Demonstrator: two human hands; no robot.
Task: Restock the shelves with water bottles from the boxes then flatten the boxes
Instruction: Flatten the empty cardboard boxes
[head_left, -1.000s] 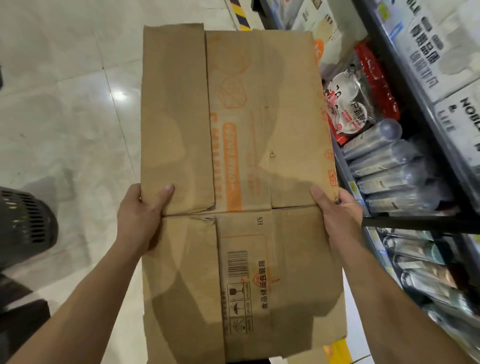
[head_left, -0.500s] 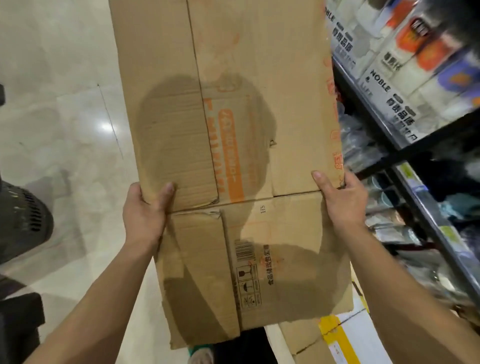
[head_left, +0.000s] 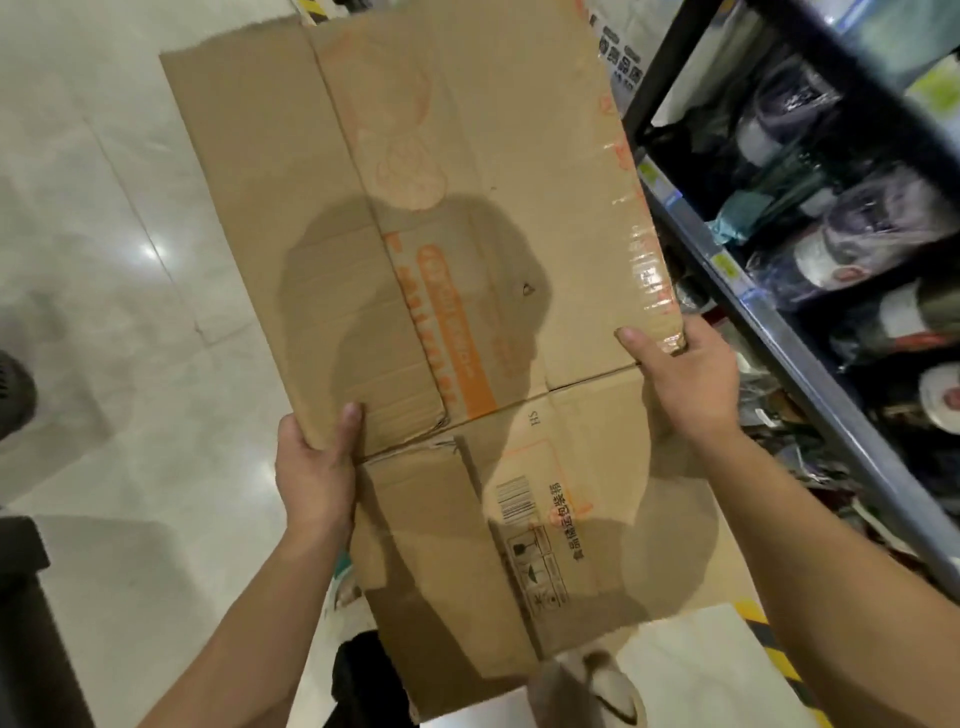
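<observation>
Across the centre of the frame, the box (head_left: 467, 234) is held as one collapsed sheet above the floor (head_left: 104, 260). Its long axis runs from the lower centre of the frame to the upper centre, leaning slightly toward the upper left. A crease (head_left: 587, 376) crosses the sheet at about mid-length, rising from lower left to upper right.

Left hand (head_left: 314, 467): grasps the left edge at the lower end of the crease, with the thumb on the upper face. The other fingers are hidden beneath the board.

Right hand (head_left: 685, 374): grasps the right edge at the upper end of the crease, with the thumb on the upper face beside the taped edge. It sits higher in the frame than the left hand.

The two grips lie on opposite sides of the long axis. From the grip line, one half of the box extends up the frame, away from the person. The other half hangs toward the lower edge, above a shoe (head_left: 597, 686).

The shelf (head_left: 769, 332) stands just beside the right edge of the box. Its stock is blurred, so bottles cannot be confirmed.

Assessment: flattening of this box appears complete. The coming move, whether a fold or a set-down, likely turns on the crease lying in line with both grips.

Risk: the far half may swing into the shelf.
</observation>
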